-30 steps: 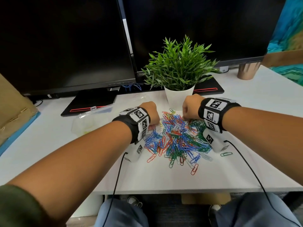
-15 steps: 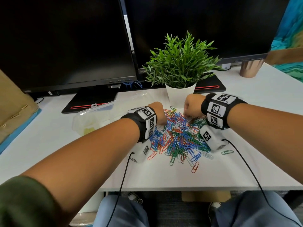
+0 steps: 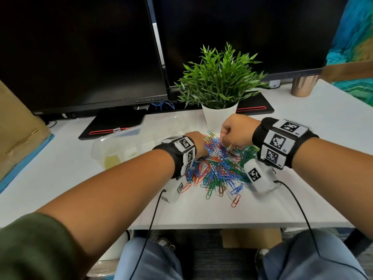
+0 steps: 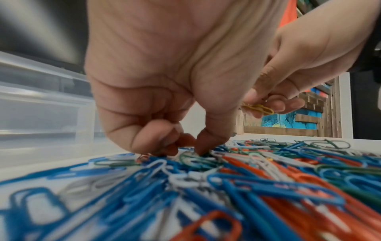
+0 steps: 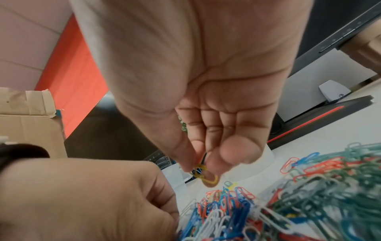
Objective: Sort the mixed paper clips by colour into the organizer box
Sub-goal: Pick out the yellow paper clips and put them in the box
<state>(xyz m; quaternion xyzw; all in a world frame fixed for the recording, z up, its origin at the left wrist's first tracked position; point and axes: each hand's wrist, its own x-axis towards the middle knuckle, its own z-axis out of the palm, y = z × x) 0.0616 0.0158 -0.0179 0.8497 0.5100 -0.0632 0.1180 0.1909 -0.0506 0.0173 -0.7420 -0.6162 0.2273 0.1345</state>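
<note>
Two hands worked the paper-clip pile (image 3: 218, 168) at desk (image 3: 80, 178) centre. Right hand (image 5: 206, 114) pinched yellow clips (image 5: 204, 175) just above the pile's 12 o'clock edge; left hand (image 4: 164, 81) — fingertips curled into the clips, grasp unclear. Organizer box (image 3: 125, 146) lay at 10 o'clock.

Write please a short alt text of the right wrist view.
The right hand pinches yellow paper clips above a mixed pile of paper clips on a white desk. The left hand is beside it.
</note>
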